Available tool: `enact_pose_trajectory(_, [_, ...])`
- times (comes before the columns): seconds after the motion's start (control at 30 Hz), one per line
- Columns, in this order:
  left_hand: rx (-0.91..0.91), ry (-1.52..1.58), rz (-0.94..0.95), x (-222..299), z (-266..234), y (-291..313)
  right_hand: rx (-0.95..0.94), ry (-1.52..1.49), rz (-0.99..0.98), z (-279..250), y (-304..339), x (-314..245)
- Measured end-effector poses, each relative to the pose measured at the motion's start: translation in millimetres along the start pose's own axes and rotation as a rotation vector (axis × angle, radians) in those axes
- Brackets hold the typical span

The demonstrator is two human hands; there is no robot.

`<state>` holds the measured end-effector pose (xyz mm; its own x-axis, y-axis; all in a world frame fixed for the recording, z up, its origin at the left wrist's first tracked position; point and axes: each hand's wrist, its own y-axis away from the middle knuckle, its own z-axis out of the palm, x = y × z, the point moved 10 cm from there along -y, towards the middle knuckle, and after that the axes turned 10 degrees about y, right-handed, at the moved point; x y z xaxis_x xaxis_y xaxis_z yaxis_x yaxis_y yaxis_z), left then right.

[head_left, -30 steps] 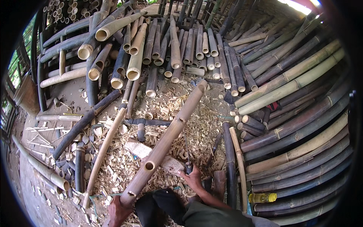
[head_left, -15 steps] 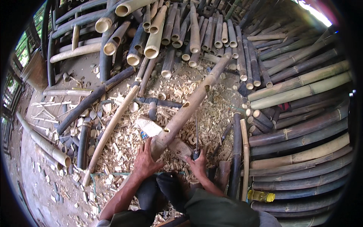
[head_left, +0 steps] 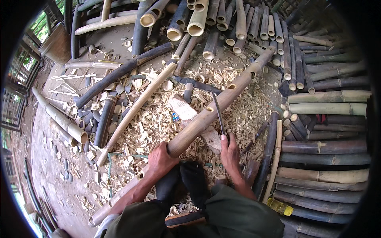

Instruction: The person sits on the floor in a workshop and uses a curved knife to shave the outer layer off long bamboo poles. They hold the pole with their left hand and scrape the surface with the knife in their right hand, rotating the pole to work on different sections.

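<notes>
A long brown bamboo pole (head_left: pixel 190 131) with several holes cut in its upper side slants from my lower left to the far right. My left hand (head_left: pixel 162 159) is wrapped round it, between a hole near my forearm and the ones farther up. In my right hand (head_left: pixel 230 152) is a knife with a long, narrow dark blade (head_left: pixel 218 112); its handle is hidden in the fist, with the thumb along the top. The blade points up and to the left, crossing in front of the pole; whether it touches is unclear. A pale wooden block (head_left: pixel 182 107) lies under the pole.
Wood chips (head_left: pixel 158 125) cover the ground. A thin peeled pole (head_left: pixel 137 109) and a dark bamboo pole (head_left: pixel 123 71) lie to the left. Stacked bamboo (head_left: pixel 325 160) fills the right side, beside a yellow bottle (head_left: pixel 279 206). More cut tubes (head_left: pixel 198 22) stand at the back.
The whole view has shifted. My left hand has slid nearer to me along the pole and closed round it. The knife blade has swung leftward over the pole.
</notes>
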<state>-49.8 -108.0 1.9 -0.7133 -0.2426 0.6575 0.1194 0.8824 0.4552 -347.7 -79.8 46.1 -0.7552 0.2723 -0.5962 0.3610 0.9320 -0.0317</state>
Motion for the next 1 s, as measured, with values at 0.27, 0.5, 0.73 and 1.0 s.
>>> enact_pose_trajectory(0.27, [0.187, -0.067, 0.222, 41.6, 3.9, -1.3, -0.214, 0.39, -0.308, 40.3, -3.1, -38.2])
enact_pose_trajectory(0.5, [0.195, -0.258, 0.218, -2.1, 20.5, 5.6, -0.551, 0.394, -0.011, 41.0, -42.4, -26.1])
enact_pose_trajectory(0.73, [0.139, -0.122, 0.258, -14.8, 16.0, -5.6, -0.438, 0.413, -0.085, 49.9, -47.6, -14.3])
enact_pose_trajectory(1.0, [-0.059, -0.077, 0.128, -13.9, 7.8, -16.8, -0.431, 0.353, -0.134, 50.7, -48.3, -12.5])
